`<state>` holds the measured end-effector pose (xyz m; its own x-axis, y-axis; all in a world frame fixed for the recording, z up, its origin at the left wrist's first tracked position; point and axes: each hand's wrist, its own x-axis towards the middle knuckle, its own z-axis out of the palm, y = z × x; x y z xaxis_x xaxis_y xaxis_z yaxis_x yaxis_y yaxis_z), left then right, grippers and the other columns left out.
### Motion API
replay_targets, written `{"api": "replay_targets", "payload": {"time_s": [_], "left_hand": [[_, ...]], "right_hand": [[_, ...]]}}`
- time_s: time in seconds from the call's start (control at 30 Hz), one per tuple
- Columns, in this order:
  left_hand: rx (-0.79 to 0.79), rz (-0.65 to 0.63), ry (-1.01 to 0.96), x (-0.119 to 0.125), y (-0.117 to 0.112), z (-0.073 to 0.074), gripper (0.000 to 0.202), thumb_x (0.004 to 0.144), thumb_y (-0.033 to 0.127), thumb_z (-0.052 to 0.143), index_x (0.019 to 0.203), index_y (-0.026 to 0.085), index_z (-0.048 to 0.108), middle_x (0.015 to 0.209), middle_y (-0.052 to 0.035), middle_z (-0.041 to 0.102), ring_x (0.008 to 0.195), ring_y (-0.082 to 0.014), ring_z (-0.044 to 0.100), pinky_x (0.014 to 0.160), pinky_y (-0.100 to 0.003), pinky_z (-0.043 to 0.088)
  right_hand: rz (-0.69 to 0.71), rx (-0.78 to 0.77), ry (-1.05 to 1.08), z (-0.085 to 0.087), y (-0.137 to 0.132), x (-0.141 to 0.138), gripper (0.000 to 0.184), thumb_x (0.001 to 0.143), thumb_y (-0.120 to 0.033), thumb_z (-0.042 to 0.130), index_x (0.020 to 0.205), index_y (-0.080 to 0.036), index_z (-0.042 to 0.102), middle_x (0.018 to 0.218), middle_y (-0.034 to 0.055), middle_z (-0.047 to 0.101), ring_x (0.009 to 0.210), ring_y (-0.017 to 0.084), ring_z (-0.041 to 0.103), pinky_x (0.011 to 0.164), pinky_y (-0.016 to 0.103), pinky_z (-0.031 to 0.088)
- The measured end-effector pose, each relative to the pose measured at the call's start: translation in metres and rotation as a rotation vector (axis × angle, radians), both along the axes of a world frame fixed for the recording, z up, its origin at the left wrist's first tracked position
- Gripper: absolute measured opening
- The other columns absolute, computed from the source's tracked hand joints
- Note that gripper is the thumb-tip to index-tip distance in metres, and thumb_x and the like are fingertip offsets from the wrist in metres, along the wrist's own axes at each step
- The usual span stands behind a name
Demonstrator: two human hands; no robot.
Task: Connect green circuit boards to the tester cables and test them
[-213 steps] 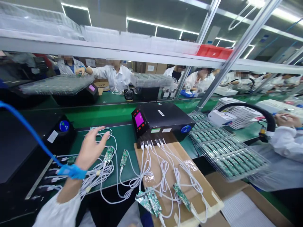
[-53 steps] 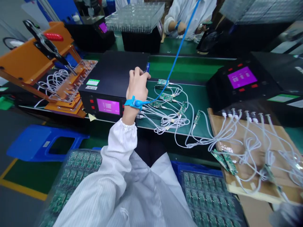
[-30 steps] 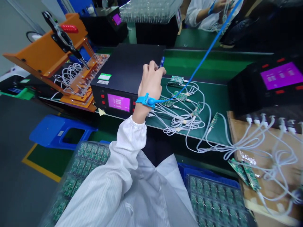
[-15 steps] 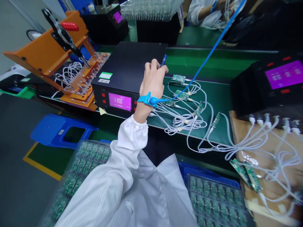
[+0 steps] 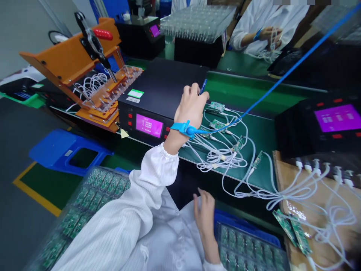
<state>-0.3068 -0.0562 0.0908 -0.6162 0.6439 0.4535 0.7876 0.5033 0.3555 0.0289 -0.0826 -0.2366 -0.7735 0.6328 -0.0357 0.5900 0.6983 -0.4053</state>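
My left hand point(image 5: 191, 104), in a blue wrist strap point(image 5: 183, 129), rests at the right edge of a black box point(image 5: 169, 81) with a pink screen. Its fingers are curled, and a blue pen point(image 5: 203, 86) sticks up between thumb and forefinger; the pen's lower part is hidden. Over my lap hangs my right hand point(image 5: 205, 214), fingers loosely stretched and nothing in them. To the right of the left hand, small green circuit boards point(image 5: 221, 125) on white cables point(image 5: 222, 158) lie on the green bench.
An orange clamp fixture point(image 5: 70, 56) stands left of the box. At right is another black unit point(image 5: 299, 109) with cables plugged in. Trays of boards point(image 5: 98, 180) flank my lap, near a blue stool point(image 5: 53, 150). Across the bench, a co-worker's hands point(image 5: 269, 34) hold white cable.
My right hand has come into view over my lap. My left hand stays at the box's edge by the pen while the whole view shifts slightly.
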Motion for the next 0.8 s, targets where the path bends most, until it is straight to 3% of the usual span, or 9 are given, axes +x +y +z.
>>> {"api": "replay_targets", "payload": {"time_s": [0.1, 0.2, 0.33, 0.43, 0.6, 0.8], "left_hand": [[-0.023, 0.003, 0.004, 0.001, -0.001, 0.002, 0.045, 0.085, -0.006, 0.05, 0.114, 0.022, 0.069, 0.13, -0.0115, 0.055, 0.131, -0.0325, 0.05, 0.111, -0.05, 0.052], [-0.037, 0.005, 0.008, 0.003, -0.002, 0.006, 0.048, 0.085, -0.009, 0.047, 0.117, 0.02, 0.069, 0.13, -0.0126, 0.055, 0.13, -0.0314, 0.051, 0.112, -0.05, 0.052], [-0.038, 0.015, -0.004, 0.004, -0.003, 0.007, 0.048, 0.086, -0.009, 0.047, 0.117, 0.018, 0.07, 0.13, -0.0139, 0.056, 0.13, -0.031, 0.051, 0.111, -0.048, 0.054], [-0.038, 0.022, 0.0, 0.005, -0.003, 0.007, 0.049, 0.086, -0.009, 0.046, 0.116, 0.019, 0.071, 0.13, -0.0137, 0.056, 0.13, -0.0308, 0.051, 0.109, -0.048, 0.055], [-0.057, 0.031, 0.006, 0.007, -0.003, 0.009, 0.05, 0.088, -0.008, 0.045, 0.121, 0.019, 0.071, 0.13, -0.0127, 0.056, 0.128, -0.0286, 0.051, 0.11, -0.045, 0.054], [-0.047, 0.037, 0.022, 0.006, -0.003, 0.007, 0.049, 0.088, -0.007, 0.046, 0.12, 0.021, 0.071, 0.128, -0.0114, 0.056, 0.126, -0.0278, 0.051, 0.108, -0.044, 0.056]], "right_hand": [[-0.044, 0.024, -0.266, -0.016, -0.017, -0.013, 0.063, 0.108, -0.044, 0.043, 0.161, -0.01, 0.042, 0.149, 0.0317, 0.051, 0.14, 0.043, 0.051, 0.111, 0.055, 0.043], [-0.028, 0.057, -0.461, -0.026, -0.019, -0.045, 0.07, 0.107, -0.044, 0.043, 0.165, -0.007, 0.033, 0.148, 0.0368, 0.051, 0.135, 0.046, 0.055, 0.11, 0.054, 0.042], [-0.061, 0.113, -0.478, -0.032, 0.003, -0.103, 0.076, 0.106, -0.043, 0.043, 0.164, 0.002, 0.027, 0.15, 0.0414, 0.046, 0.132, 0.046, 0.057, 0.106, 0.055, 0.042], [-0.073, 0.093, -0.45, -0.036, 0.019, -0.129, 0.078, 0.104, -0.046, 0.046, 0.164, 0.002, 0.029, 0.152, 0.04, 0.046, 0.129, 0.044, 0.059, 0.102, 0.053, 0.046], [-0.076, 0.076, -0.414, -0.047, 0.024, -0.131, 0.073, 0.103, -0.049, 0.046, 0.156, 0.002, 0.045, 0.149, 0.0383, 0.05, 0.128, 0.044, 0.06, 0.102, 0.051, 0.046], [-0.061, 0.094, -0.379, -0.049, 0.019, -0.134, 0.068, 0.103, -0.046, 0.046, 0.151, 0.002, 0.05, 0.145, 0.0384, 0.054, 0.128, 0.044, 0.06, 0.1, 0.05, 0.047]]}}
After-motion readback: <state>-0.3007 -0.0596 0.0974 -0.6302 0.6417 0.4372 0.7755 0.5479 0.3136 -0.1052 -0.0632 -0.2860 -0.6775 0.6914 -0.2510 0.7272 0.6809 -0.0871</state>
